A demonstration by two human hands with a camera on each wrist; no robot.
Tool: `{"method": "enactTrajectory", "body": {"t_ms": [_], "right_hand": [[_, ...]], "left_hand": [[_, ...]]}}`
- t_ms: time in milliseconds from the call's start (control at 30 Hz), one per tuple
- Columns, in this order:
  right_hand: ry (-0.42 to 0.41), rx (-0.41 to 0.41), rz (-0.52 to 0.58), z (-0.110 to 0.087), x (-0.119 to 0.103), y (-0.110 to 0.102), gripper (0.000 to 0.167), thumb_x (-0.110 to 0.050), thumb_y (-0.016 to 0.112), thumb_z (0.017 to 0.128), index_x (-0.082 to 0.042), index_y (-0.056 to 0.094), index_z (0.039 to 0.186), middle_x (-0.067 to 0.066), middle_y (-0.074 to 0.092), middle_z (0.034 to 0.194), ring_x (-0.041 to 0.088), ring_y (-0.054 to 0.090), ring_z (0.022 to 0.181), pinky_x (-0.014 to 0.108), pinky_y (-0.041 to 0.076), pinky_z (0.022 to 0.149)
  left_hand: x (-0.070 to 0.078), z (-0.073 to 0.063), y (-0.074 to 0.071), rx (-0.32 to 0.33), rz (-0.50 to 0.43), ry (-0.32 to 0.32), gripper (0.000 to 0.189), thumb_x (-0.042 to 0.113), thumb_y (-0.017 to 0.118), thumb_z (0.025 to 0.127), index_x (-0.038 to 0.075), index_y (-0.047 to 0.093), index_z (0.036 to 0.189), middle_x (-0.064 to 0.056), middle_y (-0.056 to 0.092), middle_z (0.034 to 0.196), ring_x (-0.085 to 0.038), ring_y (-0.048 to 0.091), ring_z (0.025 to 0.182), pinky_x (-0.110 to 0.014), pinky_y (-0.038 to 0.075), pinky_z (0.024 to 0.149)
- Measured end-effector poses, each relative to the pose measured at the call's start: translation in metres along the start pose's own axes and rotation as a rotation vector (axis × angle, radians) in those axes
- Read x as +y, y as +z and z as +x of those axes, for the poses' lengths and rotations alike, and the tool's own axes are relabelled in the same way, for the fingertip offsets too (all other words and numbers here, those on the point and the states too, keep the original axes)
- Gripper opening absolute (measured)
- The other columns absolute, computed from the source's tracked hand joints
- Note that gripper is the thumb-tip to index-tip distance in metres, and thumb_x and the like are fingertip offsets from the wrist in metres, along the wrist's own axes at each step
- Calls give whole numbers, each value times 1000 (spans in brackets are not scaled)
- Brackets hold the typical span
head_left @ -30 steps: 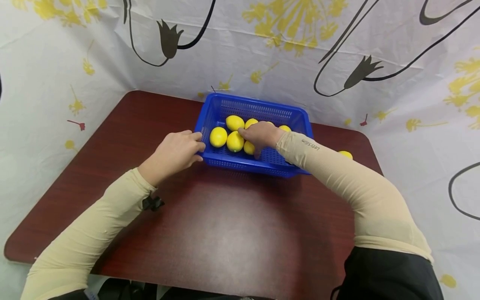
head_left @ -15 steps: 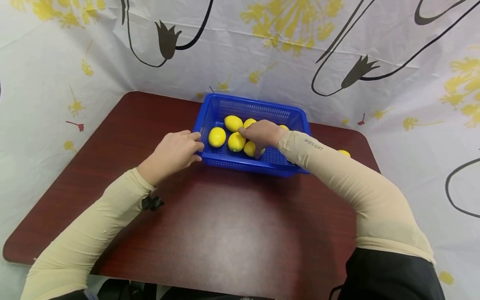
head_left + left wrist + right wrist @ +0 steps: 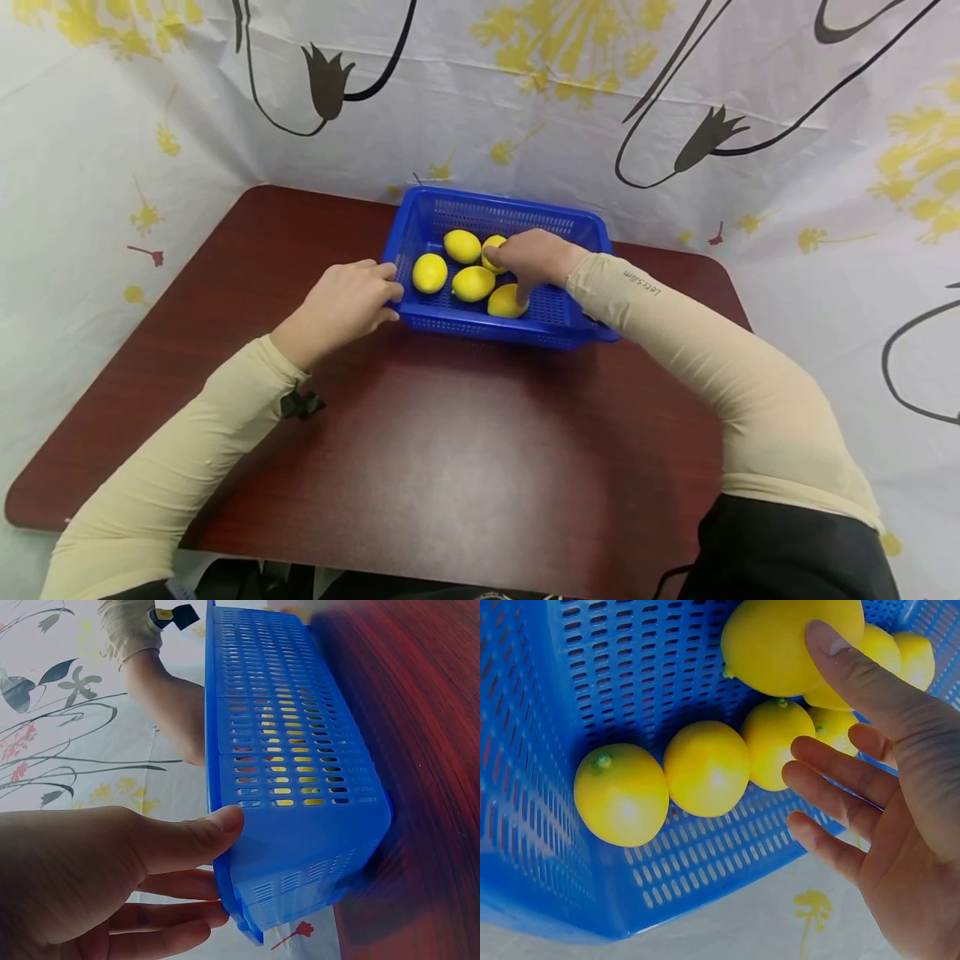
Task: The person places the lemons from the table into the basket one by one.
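Observation:
A blue plastic basket [image 3: 517, 335] with slotted walls holds several yellow lemons [image 3: 430, 273]. My left hand [image 3: 345, 304] grips its left end; in the left wrist view the thumb [image 3: 225, 821] presses the outer wall while the fingers reach behind the rim. My right hand [image 3: 542, 257] is inside the basket, above the lemons, with fingers spread and palm bare in the right wrist view. Its thumb overlaps the nearest lemon [image 3: 769, 649], and its fingertips are close to the row of lemons [image 3: 706, 769] along the far wall. My forearm and hand hide the basket's right part in the head view.
The basket stands at the back of a dark red-brown table [image 3: 450, 467]. Behind it hangs a white sheet [image 3: 420, 142] with printed flowers. Beige sleeves [image 3: 690, 350] cover both forearms, and a small black device [image 3: 302, 405] sits at the left wrist.
My right hand has shifted slightly right, uncovering more of the near lemon. The middle lemon has turned. A lemon on the table at right is now hidden by my sleeve. The left hand keeps its grip.

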State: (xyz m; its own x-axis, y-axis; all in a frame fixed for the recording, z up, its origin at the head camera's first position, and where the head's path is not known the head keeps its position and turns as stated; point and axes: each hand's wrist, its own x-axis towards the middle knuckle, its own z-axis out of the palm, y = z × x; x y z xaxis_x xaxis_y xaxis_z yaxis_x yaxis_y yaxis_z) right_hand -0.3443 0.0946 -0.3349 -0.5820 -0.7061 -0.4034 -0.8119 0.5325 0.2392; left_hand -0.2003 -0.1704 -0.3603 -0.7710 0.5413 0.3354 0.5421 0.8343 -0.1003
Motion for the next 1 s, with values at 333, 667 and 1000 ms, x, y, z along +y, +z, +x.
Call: {"method": "enactTrajectory", "body": {"t_ms": [333,667,1000], "right_hand": [[38,29,103,-16,16,-17,71,-29,85,77,-11,51,136,11,67,127,30,65,110,46,53,92],[56,72,198,-35,25,-25,60,-28,80,83,-17,54,136,7,62,135,28,61,119,48,50,98],[114,135,246,-60,42,-14,58,-27,80,83,-18,56,135,7,65,131,28,61,119,49,49,98]], "left_hand": [[2,0,-1,-18,-12,-7,19,27,85,76,15,72,83,-2,52,76,-23,56,71,-37,52,58],[2,1,-1,-31,-24,-12,20,27,85,77,14,72,84,-3,53,77,-24,55,71,-38,51,57],[3,1,-2,-19,-37,-14,19,25,85,77,13,71,82,-3,52,76,-24,54,70,-37,49,56]]}}
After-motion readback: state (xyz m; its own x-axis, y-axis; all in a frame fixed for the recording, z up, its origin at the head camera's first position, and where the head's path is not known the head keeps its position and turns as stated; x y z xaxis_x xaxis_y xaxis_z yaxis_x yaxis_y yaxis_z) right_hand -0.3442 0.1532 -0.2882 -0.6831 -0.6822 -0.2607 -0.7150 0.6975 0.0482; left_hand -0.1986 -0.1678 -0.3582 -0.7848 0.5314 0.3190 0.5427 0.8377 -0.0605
